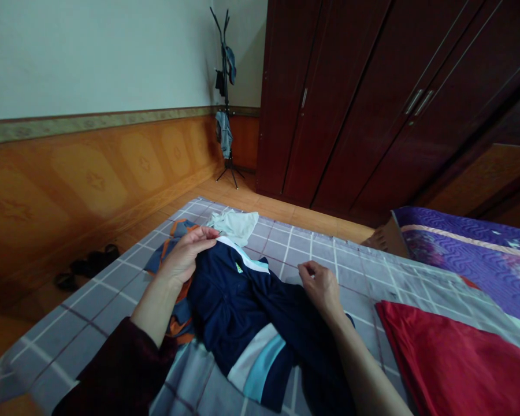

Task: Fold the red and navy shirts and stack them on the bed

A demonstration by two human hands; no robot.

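A navy garment [219, 294] with white and light-blue bands and a small green-yellow emblem lies rumpled on a grey checked bedspread [99, 323]. Its far left edge, by a white strip, is pinched between thumb and fingers of my left hand [186, 254]. My right hand [323, 289] is over the garment's right side, fingers curled in; whether cloth is in them is hidden. Under and left of the navy cloth is a grey-blue and orange garment [182, 332]. Just beyond my left hand lies a crumpled pale cloth [236, 224].
Shiny red cloth [455, 358] lies at the right of the bed. Past it are a cardboard box [390, 237] and purple quilted bedding [468, 248]. A coat stand [225, 86] occupies the corner beside a dark red wardrobe [329, 104]. Dark shoes [86, 266] sit on the floor at left.
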